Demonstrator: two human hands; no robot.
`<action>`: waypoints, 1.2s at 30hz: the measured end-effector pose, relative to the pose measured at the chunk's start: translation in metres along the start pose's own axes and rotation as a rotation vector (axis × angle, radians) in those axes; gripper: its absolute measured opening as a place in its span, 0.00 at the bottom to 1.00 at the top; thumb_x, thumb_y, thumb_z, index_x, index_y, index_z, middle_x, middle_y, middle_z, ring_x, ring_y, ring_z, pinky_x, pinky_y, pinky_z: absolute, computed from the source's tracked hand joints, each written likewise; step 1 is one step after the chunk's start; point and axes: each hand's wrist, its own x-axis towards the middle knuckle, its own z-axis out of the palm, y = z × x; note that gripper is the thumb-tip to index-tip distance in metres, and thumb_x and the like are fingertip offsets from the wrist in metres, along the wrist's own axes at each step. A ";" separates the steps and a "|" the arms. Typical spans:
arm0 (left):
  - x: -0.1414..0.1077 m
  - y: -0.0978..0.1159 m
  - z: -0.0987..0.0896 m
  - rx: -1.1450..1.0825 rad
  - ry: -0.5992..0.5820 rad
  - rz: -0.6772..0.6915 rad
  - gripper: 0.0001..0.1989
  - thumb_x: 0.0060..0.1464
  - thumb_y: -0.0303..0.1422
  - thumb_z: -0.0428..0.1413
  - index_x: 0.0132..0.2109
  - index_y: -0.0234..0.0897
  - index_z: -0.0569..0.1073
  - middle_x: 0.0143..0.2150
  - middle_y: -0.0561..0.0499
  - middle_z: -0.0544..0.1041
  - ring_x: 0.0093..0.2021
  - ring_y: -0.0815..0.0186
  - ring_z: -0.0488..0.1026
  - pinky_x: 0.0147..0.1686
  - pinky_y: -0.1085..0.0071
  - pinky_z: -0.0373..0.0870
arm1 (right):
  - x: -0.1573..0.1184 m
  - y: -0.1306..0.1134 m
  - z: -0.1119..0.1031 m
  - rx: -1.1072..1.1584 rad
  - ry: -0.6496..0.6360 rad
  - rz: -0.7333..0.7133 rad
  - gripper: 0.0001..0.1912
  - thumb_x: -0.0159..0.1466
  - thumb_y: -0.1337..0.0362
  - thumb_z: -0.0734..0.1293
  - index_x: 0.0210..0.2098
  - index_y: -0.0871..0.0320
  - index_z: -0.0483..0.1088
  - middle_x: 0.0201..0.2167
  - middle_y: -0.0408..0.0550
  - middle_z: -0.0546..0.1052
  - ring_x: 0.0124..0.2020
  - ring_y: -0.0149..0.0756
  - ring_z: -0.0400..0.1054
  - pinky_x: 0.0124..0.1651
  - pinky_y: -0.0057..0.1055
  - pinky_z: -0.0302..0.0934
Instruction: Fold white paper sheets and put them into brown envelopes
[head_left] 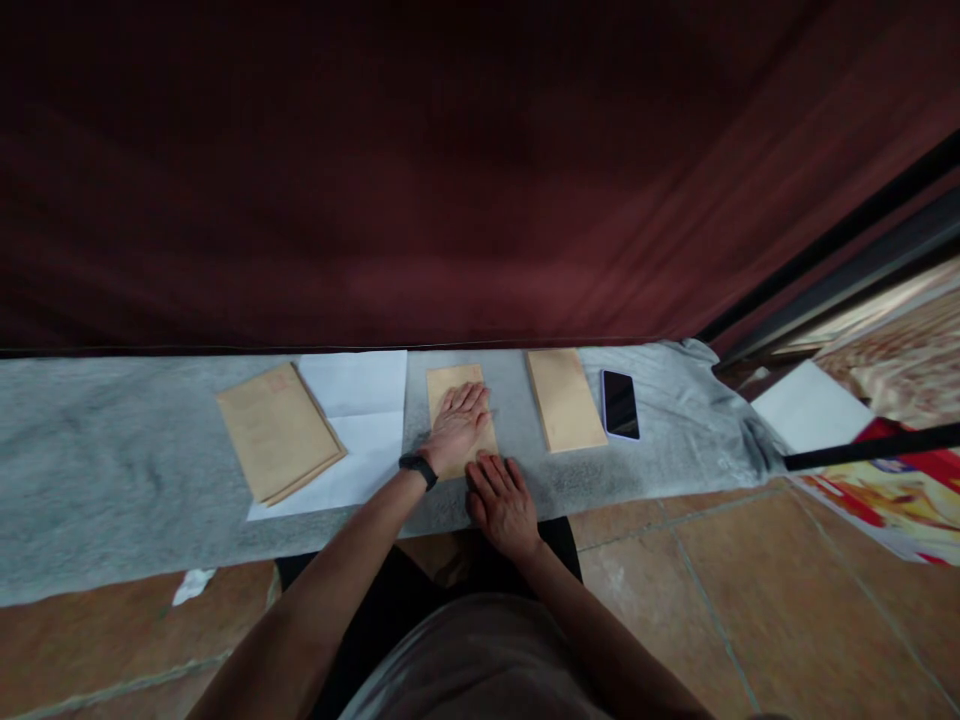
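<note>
A brown paper envelope (444, 380) lies flat on the grey cloth in front of me. My left hand (461, 420), with a dark band on its wrist, rests flat across the envelope, fingers stretched out and pointing up and right. At the envelope's lower right corner, my right hand (504, 505) lies palm down with its fingers extended, the fingertips touching or very near the edge. Part of the envelope is covered by my left hand. To the right sits a neat stack of brown envelopes (568, 400); to the left is a looser pile of envelopes (277, 430).
White paper sheets (360, 390) lie partly under the left pile. A phone (620, 405) is right of the stack. Grey cloth (112, 460) covers the narrow surface, backed by a dark red curtain (450, 200). A black bar (870, 447) crosses at right. Crumpled white tissue (193, 586) is on the tiled floor.
</note>
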 end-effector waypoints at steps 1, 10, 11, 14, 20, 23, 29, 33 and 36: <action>-0.013 0.002 0.001 -0.017 -0.004 0.033 0.26 0.69 0.36 0.43 0.70 0.36 0.61 0.73 0.44 0.60 0.74 0.56 0.51 0.72 0.50 0.42 | 0.000 0.000 0.000 0.000 -0.001 0.001 0.26 0.72 0.59 0.61 0.68 0.55 0.61 0.68 0.52 0.66 0.69 0.45 0.59 0.72 0.48 0.48; -0.142 0.014 0.005 0.082 0.051 0.196 0.32 0.70 0.44 0.45 0.72 0.31 0.55 0.74 0.39 0.56 0.75 0.58 0.50 0.72 0.55 0.48 | -0.004 0.005 0.008 -0.049 0.007 -0.052 0.24 0.72 0.62 0.62 0.66 0.58 0.64 0.70 0.54 0.63 0.70 0.45 0.57 0.72 0.47 0.49; -0.150 0.013 0.005 0.118 0.049 0.203 0.33 0.69 0.46 0.45 0.72 0.30 0.55 0.74 0.38 0.55 0.75 0.57 0.50 0.72 0.55 0.48 | -0.004 0.005 0.008 -0.052 0.005 -0.051 0.24 0.72 0.62 0.62 0.66 0.57 0.64 0.70 0.53 0.62 0.70 0.45 0.57 0.72 0.47 0.48; -0.165 0.011 0.002 0.200 0.043 0.219 0.35 0.68 0.47 0.47 0.72 0.29 0.55 0.74 0.37 0.55 0.75 0.55 0.50 0.72 0.54 0.49 | -0.005 0.005 0.006 -0.061 0.002 -0.038 0.23 0.73 0.62 0.61 0.66 0.56 0.65 0.70 0.52 0.62 0.70 0.45 0.58 0.73 0.47 0.47; -0.172 0.011 -0.004 0.226 0.062 0.221 0.35 0.67 0.45 0.50 0.72 0.30 0.55 0.73 0.37 0.58 0.74 0.55 0.51 0.72 0.54 0.51 | -0.013 0.006 0.001 -0.047 0.020 0.003 0.24 0.74 0.62 0.59 0.68 0.58 0.62 0.68 0.53 0.65 0.68 0.45 0.60 0.72 0.49 0.46; -0.177 0.011 -0.006 0.219 0.082 0.211 0.35 0.67 0.44 0.51 0.72 0.29 0.55 0.73 0.36 0.58 0.74 0.54 0.51 0.72 0.54 0.52 | -0.020 0.009 -0.001 -0.034 0.032 0.040 0.25 0.74 0.62 0.58 0.69 0.59 0.60 0.68 0.54 0.66 0.68 0.45 0.60 0.72 0.48 0.46; -0.182 0.009 -0.003 0.223 0.090 0.211 0.36 0.65 0.44 0.54 0.71 0.26 0.56 0.73 0.32 0.56 0.74 0.51 0.49 0.71 0.53 0.52 | -0.021 0.012 -0.007 0.037 0.033 0.077 0.23 0.74 0.64 0.56 0.66 0.58 0.64 0.66 0.53 0.68 0.67 0.45 0.61 0.70 0.47 0.48; -0.181 0.010 0.001 0.250 0.050 0.212 0.40 0.64 0.47 0.55 0.71 0.22 0.55 0.73 0.28 0.54 0.75 0.47 0.47 0.71 0.50 0.51 | -0.009 0.014 -0.009 0.103 0.061 0.192 0.21 0.72 0.64 0.57 0.62 0.56 0.69 0.60 0.55 0.74 0.59 0.46 0.66 0.62 0.46 0.57; -0.180 0.011 0.003 0.281 0.028 0.201 0.41 0.64 0.48 0.54 0.71 0.21 0.55 0.73 0.28 0.52 0.75 0.47 0.45 0.72 0.50 0.50 | 0.003 0.016 -0.008 0.152 0.092 0.288 0.21 0.70 0.64 0.58 0.59 0.60 0.71 0.54 0.60 0.76 0.54 0.48 0.69 0.57 0.46 0.61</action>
